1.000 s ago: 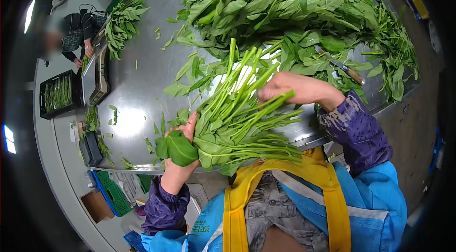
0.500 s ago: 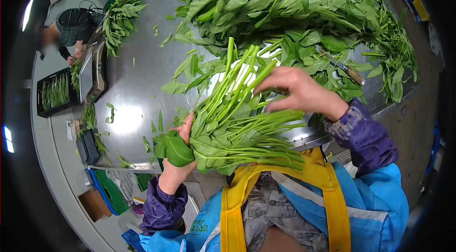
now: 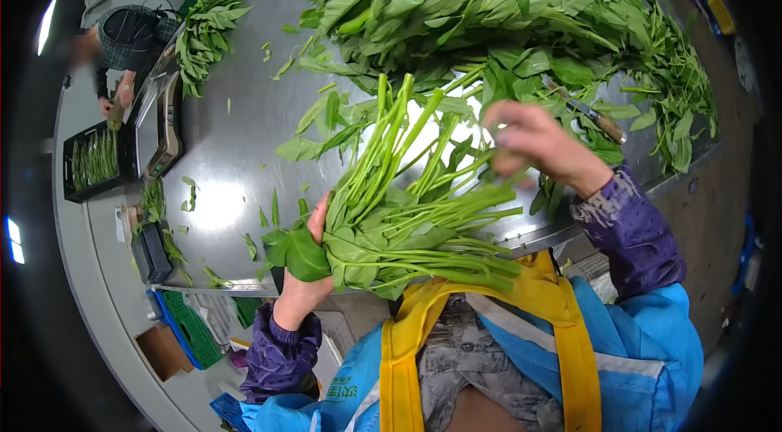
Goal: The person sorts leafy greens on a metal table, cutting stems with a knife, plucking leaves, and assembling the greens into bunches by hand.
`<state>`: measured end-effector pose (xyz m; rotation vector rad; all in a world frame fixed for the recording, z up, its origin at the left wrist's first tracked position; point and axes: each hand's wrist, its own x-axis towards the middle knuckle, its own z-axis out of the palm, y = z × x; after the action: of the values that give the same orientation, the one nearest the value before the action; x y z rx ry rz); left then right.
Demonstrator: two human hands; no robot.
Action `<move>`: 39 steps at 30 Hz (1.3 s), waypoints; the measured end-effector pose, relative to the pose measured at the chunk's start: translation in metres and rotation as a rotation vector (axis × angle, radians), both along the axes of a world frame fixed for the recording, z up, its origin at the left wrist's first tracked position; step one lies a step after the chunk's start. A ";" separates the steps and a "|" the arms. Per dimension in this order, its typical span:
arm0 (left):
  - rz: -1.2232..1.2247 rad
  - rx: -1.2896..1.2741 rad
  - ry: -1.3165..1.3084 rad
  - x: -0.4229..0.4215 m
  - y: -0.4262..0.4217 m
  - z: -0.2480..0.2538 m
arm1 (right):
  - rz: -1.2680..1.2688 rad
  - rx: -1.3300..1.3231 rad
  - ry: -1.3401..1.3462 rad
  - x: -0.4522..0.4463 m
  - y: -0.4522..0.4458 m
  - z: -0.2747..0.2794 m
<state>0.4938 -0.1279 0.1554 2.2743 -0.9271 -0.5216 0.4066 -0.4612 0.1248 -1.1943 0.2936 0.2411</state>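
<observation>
My left hand (image 3: 303,289) grips a leafy bunch of water spinach (image 3: 383,236) at its leaf end, above the table's near edge. The thumb shows on top; leaves cover most of the fingers. Cut stems fan out from it, some toward the table's far side and others to the right. To the right of the stem ends, my right hand (image 3: 542,147) is raised with half-bent fingers apart, smeared by motion. Nothing shows in it. Behind it, a knife (image 3: 599,121) with a wooden handle lies among loose leaves.
A large heap of water spinach (image 3: 472,8) covers the back of the metal table (image 3: 224,139). On the left are a scale (image 3: 167,127) and a black crate (image 3: 94,157) of greens. Another person (image 3: 130,45) stands there, hands above that crate. Loose leaves lie scattered about.
My right hand has moved right, away from the upright stems. Some stems have spread apart, and the left hand stays in place. The other person's hands have moved toward the black crate.
</observation>
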 end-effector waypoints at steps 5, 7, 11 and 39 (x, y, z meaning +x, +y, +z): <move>0.062 0.050 -0.088 0.000 0.012 0.001 | -0.201 -0.411 -0.131 -0.025 -0.057 0.007; 0.055 0.024 -0.072 -0.001 0.012 -0.002 | -0.057 -0.504 -0.291 -0.028 -0.027 0.027; -0.016 0.050 -0.110 0.000 0.005 -0.002 | 0.024 -1.149 -0.973 -0.009 0.038 0.001; -0.108 0.254 -0.171 -0.011 -0.007 0.012 | 0.413 -1.162 -0.498 0.031 0.076 -0.018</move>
<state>0.4825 -0.1344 0.1677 2.5392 -1.1283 -0.5225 0.4374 -0.3852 0.1072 -2.4106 -0.3255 0.1058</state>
